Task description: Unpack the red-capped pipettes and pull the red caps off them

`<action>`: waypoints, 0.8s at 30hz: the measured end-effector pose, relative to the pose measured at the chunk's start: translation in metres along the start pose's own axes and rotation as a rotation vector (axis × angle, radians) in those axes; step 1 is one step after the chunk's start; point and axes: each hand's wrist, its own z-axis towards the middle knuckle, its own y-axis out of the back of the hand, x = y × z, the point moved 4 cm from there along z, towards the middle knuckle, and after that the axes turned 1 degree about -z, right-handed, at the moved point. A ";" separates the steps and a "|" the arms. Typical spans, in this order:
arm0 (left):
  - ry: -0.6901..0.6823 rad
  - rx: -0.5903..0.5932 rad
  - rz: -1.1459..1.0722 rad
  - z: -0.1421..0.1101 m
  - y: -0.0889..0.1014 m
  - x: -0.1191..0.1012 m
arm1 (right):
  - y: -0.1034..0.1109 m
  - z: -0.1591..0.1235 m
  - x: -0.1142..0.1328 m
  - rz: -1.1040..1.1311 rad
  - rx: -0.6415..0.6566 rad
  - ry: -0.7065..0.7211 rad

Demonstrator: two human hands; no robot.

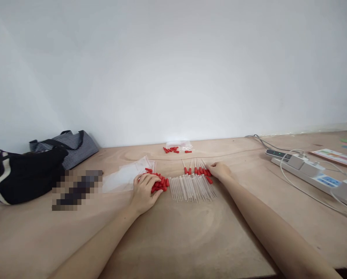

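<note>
My left hand (145, 192) rests over a pile of red rubber bulbs (163, 183), thumb apart from the curved fingers; part of the pile is hidden beneath it. To the right lies a row of clear thin dropper tubes (191, 188), side by side without bulbs. Behind that row are several droppers fitted with red bulbs (201, 170), their tubes pointing away from me. At the right end of these, my right hand (219, 170) has its fingertips pinched together at a red-bulbed dropper; the fingers partly hide it. One red bulb (209, 180) lies slanted just below.
Clear plastic bags (124, 176) lie left of the pile. Farther back are more red bulbs (170, 149) and another clear bag (177, 143). A power strip (315, 176) with plugs and cables lies right; a black bag (31, 174) and striped bag (85, 145) stand left.
</note>
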 end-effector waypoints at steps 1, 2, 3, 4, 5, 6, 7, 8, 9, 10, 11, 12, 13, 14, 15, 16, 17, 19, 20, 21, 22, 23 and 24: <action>0.010 0.002 0.002 0.000 0.000 0.000 | -0.001 0.000 0.001 0.004 0.003 -0.004; 0.015 0.001 0.005 0.000 0.000 0.000 | -0.001 0.000 0.001 0.010 0.006 -0.007; 0.017 -0.002 0.007 0.000 0.001 0.000 | -0.002 0.000 0.002 0.017 0.008 -0.008; 0.016 -0.004 0.007 -0.001 0.002 -0.001 | -0.003 0.001 0.002 0.025 0.010 -0.007; 0.017 -0.004 0.003 -0.002 0.003 -0.001 | -0.003 0.001 0.002 0.035 0.011 -0.005; 0.024 -0.006 -0.006 -0.003 0.004 -0.002 | -0.004 0.002 0.002 0.048 0.014 -0.001; 0.038 -0.016 -0.019 -0.004 0.005 -0.002 | -0.004 0.003 0.002 0.065 0.016 0.006; 0.057 -0.037 -0.035 -0.004 0.007 -0.003 | -0.003 0.003 0.002 0.085 0.020 0.016; 0.080 -0.071 -0.051 -0.004 0.010 -0.004 | -0.003 0.004 0.003 0.112 0.027 0.030; 0.101 -0.114 -0.064 -0.004 0.012 -0.005 | -0.002 0.003 0.004 0.144 0.036 0.050; 0.116 -0.159 -0.074 -0.002 0.015 -0.008 | -0.001 0.001 0.007 0.182 0.047 0.076; 0.122 -0.198 -0.081 0.000 0.017 -0.011 | 0.000 -0.001 0.010 0.224 0.060 0.109; 0.121 -0.220 -0.087 0.003 0.018 -0.014 | 0.001 -0.006 0.014 0.267 0.075 0.149; 0.112 -0.221 -0.091 0.007 0.018 -0.019 | 0.002 -0.011 0.019 0.310 0.090 0.194; 0.096 -0.198 -0.095 0.011 0.016 -0.024 | 0.003 -0.018 0.025 0.350 0.107 0.244; 0.078 -0.156 -0.100 0.016 0.013 -0.029 | 0.003 -0.026 0.032 0.387 0.126 0.296; 0.064 -0.108 -0.108 0.021 0.008 -0.034 | 0.003 -0.035 0.038 0.420 0.146 0.350; 0.054 -0.024 -0.130 0.030 -0.001 -0.044 | 0.002 -0.053 0.049 0.477 0.184 0.457; 0.062 -0.002 -0.147 0.033 -0.006 -0.047 | 0.002 -0.061 0.053 0.500 0.200 0.508; 0.075 0.010 -0.166 0.034 -0.010 -0.050 | 0.001 -0.068 0.056 0.516 0.214 0.554; 0.088 0.015 -0.185 0.035 -0.013 -0.052 | 0.001 -0.074 0.057 0.528 0.226 0.596; 0.095 0.021 -0.200 0.034 -0.016 -0.053 | 0.000 -0.078 0.057 0.541 0.235 0.633; 0.098 0.025 -0.208 0.033 -0.018 -0.054 | -0.002 -0.081 0.057 0.561 0.243 0.658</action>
